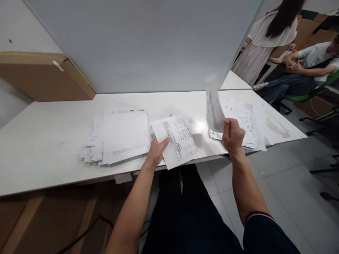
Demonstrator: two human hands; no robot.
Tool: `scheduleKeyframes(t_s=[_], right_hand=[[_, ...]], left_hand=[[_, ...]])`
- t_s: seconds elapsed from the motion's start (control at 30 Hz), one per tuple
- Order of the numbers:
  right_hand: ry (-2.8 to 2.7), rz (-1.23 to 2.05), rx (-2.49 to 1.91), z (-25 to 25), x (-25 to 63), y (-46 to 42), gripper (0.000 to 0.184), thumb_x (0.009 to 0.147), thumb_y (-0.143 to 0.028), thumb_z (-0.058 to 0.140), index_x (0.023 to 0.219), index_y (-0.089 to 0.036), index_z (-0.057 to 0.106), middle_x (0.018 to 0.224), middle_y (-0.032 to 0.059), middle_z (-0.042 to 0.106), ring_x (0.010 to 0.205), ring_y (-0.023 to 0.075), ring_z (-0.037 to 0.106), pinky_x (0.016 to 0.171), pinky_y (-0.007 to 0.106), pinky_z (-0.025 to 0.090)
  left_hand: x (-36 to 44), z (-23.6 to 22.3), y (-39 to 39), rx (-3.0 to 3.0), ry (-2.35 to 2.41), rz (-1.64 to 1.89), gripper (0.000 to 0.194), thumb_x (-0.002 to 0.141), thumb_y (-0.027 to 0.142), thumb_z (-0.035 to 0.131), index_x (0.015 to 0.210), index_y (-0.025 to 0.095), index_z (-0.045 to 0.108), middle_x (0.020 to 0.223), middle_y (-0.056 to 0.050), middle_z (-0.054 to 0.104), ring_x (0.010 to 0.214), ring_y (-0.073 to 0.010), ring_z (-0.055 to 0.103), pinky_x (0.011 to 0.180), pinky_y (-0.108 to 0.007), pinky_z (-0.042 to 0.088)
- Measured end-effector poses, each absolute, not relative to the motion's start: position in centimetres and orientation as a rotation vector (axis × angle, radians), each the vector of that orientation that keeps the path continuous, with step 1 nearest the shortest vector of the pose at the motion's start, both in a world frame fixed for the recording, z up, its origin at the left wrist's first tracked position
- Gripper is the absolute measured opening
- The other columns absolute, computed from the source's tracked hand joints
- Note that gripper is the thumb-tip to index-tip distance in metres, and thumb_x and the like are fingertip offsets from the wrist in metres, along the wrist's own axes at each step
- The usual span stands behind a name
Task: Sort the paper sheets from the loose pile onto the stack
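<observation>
My left hand (156, 151) grips a printed sheet of paper (181, 139) by its left edge, thumb on top, over the front of the white table (63, 127). An oval stamp and columns of text show on that sheet. Raised on the right, my right hand (233, 137) is closed on another sheet of paper (215, 106), which stands upright and is blurred. Below and behind it lies a loose pile of printed papers (242, 121). To the left of my left hand sits a larger, uneven stack of papers (125, 137), with a mostly blank sheet on top.
A grey panel (148, 46) rises behind the table. At the back left stands a cardboard box (47, 76). Two people are off to the right, one standing and one seated on a green chair (325, 83). Under the table are brown boards and a black cable (87, 231).
</observation>
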State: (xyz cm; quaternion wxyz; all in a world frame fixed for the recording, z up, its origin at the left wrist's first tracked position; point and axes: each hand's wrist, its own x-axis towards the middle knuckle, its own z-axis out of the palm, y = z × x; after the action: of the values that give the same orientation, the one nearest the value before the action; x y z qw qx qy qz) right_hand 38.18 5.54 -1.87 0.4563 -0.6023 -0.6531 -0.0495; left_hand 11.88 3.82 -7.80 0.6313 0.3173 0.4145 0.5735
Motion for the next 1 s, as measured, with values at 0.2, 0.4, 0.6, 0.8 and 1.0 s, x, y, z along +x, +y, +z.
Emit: scheduleKeyframes(t_s=[0.2, 0.4, 0.6, 0.8, 1.0], right_hand=[[-1.430, 0.470, -1.390, -2.7, 33.6, 4.5, 0.030, 0.089, -0.041, 0.035, 0.068, -0.020, 0.042, 0.060, -0.0033, 0.037, 0.056, 0.0108, 0.037, 0.051, 0.023, 0.030], [-1.665, 0.603, -1.649, -6.6, 31.8, 4.8, 0.028, 0.086, -0.036, 0.036, 0.063, -0.021, 0.040, 0.059, -0.0022, 0.044, 0.059, 0.0129, 0.041, 0.055, 0.025, 0.030], [-1.810, 0.653, -1.690, -7.0, 31.0, 3.8, 0.032, 0.087, -0.040, 0.031, 0.066, -0.021, 0.044, 0.058, -0.0009, 0.048, 0.057, 0.0147, 0.044, 0.055, 0.026, 0.032], [-1.659, 0.717, -1.646, -6.2, 32.0, 4.7, 0.044, 0.080, -0.050, 0.046, 0.110, -0.018, 0.053, 0.102, 0.0109, 0.060, 0.082, 0.0197, 0.056, 0.069, 0.032, 0.043], [-1.463, 1.107, -1.080, -3.6, 31.6, 5.0, 0.028, 0.080, -0.045, 0.051, 0.093, -0.021, 0.054, 0.085, 0.0030, 0.064, 0.078, 0.0165, 0.059, 0.068, 0.030, 0.047]], left_hand=[[11.6, -8.0, 3.9, 0.680, 0.972, 1.303, 0.050, 0.064, 0.043, 0.072, 0.104, 0.014, 0.062, 0.103, -0.013, 0.067, 0.102, -0.0292, 0.060, 0.092, -0.044, 0.048], [11.5, -8.0, 4.0, 0.633, 0.873, 1.293, 0.052, 0.078, 0.057, 0.049, 0.109, 0.017, 0.060, 0.105, -0.013, 0.066, 0.112, -0.0283, 0.054, 0.095, -0.045, 0.044], [11.8, -8.5, 4.2, 0.626, 0.938, 1.337, 0.039, 0.068, 0.040, 0.069, 0.099, 0.017, 0.062, 0.101, -0.011, 0.068, 0.108, -0.0294, 0.056, 0.095, -0.046, 0.044], [11.8, -8.1, 3.8, 0.753, 0.883, 1.356, 0.043, 0.066, 0.039, 0.071, 0.101, 0.016, 0.063, 0.106, -0.011, 0.066, 0.107, -0.0283, 0.057, 0.093, -0.043, 0.045], [11.7, -3.9, 3.1, 1.081, 0.936, 1.476, 0.041, 0.070, 0.040, 0.067, 0.104, 0.017, 0.062, 0.105, -0.008, 0.066, 0.109, -0.0253, 0.055, 0.094, -0.039, 0.044]])
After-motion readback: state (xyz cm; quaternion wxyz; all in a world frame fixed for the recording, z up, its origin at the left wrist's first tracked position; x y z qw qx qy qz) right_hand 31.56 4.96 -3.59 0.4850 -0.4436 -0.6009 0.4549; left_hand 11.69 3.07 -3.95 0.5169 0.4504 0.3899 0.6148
